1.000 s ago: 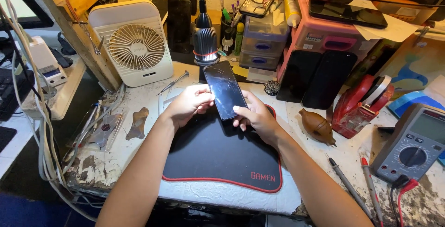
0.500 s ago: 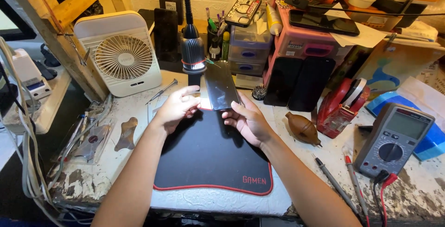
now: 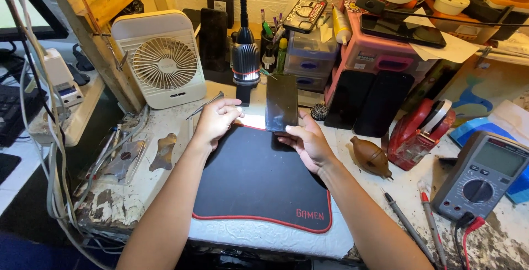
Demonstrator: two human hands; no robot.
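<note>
Phone [image 3: 281, 103] now tipped up straight under lamp [image 3: 245, 63], pinched only by right hand [image 3: 308, 143]; left hand [image 3: 216, 120] off, fingers curled.

left arm: bare forearm reaching from near-left toward far centre | left hand [image 3: 216, 120]: fingers curled loosely, knuckles up | right arm: bare, angled in from near-right | right hand [image 3: 307, 144]: raised, fingers gripping, thumb forward
</note>
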